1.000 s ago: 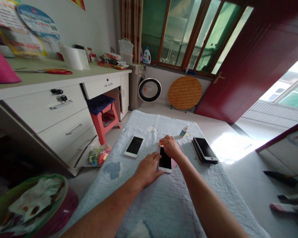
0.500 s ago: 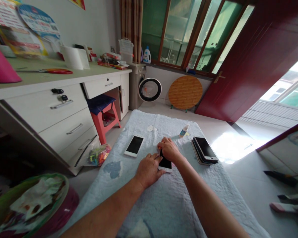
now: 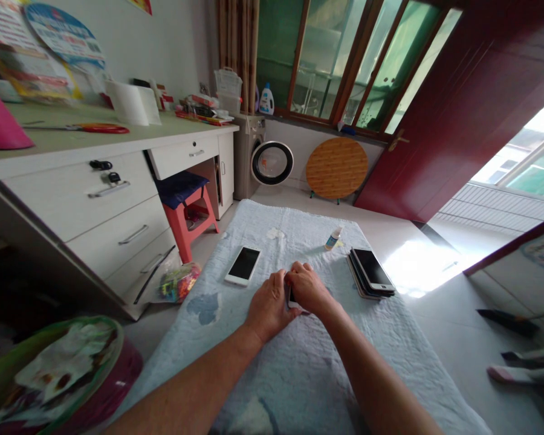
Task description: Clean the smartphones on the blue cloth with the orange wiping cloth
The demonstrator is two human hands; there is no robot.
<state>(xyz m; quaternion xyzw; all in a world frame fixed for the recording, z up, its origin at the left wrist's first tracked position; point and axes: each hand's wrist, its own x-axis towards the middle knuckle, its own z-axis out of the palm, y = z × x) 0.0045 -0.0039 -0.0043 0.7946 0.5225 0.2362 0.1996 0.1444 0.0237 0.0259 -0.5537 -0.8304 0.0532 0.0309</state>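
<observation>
A white-framed smartphone (image 3: 292,301) with a dark screen lies on the blanket (image 3: 236,338), mostly covered by my hands. My left hand (image 3: 269,304) grips it along its left side, with the thumb near its lower end. My right hand (image 3: 309,291) bends over the screen, fingers curled and pressed together near the left hand's fingertips. What the right fingers pinch, if anything, is hidden. Another white smartphone (image 3: 245,264) lies face up to the left. On the right rests a stack of phones (image 3: 372,269), a dark-screened one on top. A small spray bottle (image 3: 332,239) stands beyond my right hand.
The blanket covers a low surface. At left are a white desk (image 3: 118,181), a red stool (image 3: 185,211) and a bin (image 3: 127,356) with waste. A washing machine (image 3: 245,151) with its door open and a round wooden tabletop (image 3: 336,168) stand behind.
My right hand has come slightly lower and covers more of the phone. My left fingers have drawn up along its left side, close to the right fingertips.
</observation>
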